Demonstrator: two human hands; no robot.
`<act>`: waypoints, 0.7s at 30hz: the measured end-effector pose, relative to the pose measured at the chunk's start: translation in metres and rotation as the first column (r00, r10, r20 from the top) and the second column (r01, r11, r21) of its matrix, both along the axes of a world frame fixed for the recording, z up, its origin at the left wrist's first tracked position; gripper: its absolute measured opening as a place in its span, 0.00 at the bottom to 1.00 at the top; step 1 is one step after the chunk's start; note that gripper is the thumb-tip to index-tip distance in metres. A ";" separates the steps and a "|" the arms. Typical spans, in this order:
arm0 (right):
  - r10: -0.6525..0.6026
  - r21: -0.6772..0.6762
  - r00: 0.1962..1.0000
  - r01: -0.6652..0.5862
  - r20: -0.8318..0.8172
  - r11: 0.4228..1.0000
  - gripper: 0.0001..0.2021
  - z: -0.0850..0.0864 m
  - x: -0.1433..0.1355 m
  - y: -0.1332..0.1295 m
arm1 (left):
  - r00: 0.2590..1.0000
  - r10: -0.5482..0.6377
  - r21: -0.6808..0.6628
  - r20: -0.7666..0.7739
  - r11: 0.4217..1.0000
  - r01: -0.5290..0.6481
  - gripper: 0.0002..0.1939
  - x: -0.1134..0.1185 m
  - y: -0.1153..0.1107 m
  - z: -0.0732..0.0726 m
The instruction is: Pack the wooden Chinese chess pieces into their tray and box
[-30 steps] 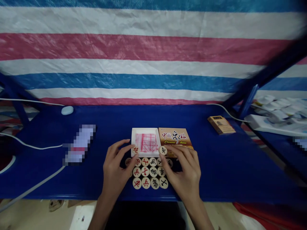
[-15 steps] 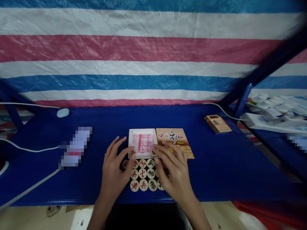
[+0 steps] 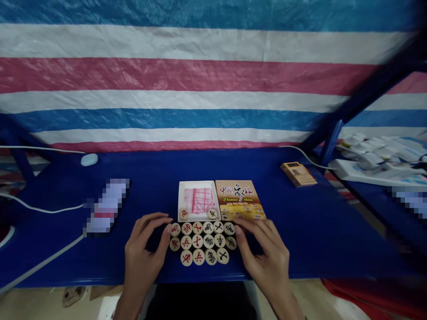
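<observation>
Leftmost, a pale blue rounded plastic case (image 3: pixel 89 160) rests on the blue tabletop (image 3: pixel 153 166). Next, the left hand (image 3: pixel 145 244) curves with thumb and forefinger parted beside round, pale pieces with red characters (image 3: pixel 187 242); contact is unclear. Above these rows, a square white tray (image 3: pixel 180 193) holds one red-marked and one black-marked piece. Pale round pieces with black characters (image 3: pixel 209 241) follow, below a brown-and-yellow printed lid (image 3: pixel 239 195). The right hand (image 3: pixel 265 244), digits likewise spread, borders their right end.
</observation>
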State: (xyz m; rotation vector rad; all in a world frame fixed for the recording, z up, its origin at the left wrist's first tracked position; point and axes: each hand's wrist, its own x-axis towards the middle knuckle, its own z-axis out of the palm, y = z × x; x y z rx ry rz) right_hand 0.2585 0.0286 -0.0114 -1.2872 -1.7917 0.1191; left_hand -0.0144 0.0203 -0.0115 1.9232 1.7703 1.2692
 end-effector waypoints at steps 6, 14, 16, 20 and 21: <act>0.085 -0.135 0.996 -0.079 0.035 0.988 0.12 -0.011 0.012 -0.009 | 0.995 -0.080 -0.101 -0.051 0.992 0.075 0.10 -0.009 -0.009 -0.009; 0.059 -0.153 0.998 -0.052 0.038 0.987 0.14 -0.018 0.010 -0.006 | 0.981 -0.087 -0.080 -0.172 0.994 0.074 0.11 -0.007 -0.004 -0.011; 0.039 -0.170 0.999 -0.032 0.038 0.985 0.14 -0.017 0.009 -0.006 | 0.983 -0.092 -0.090 -0.158 0.993 0.079 0.11 -0.008 -0.004 -0.011; 0.012 -0.181 0.998 0.000 0.064 0.984 0.13 -0.017 0.008 -0.006 | 0.987 -0.099 -0.111 -0.130 0.990 0.085 0.11 -0.009 -0.005 -0.012; 0.008 -0.177 0.998 0.004 0.066 0.984 0.13 -0.018 0.008 -0.006 | 0.987 -0.100 -0.113 -0.123 0.990 0.086 0.11 -0.009 -0.005 -0.012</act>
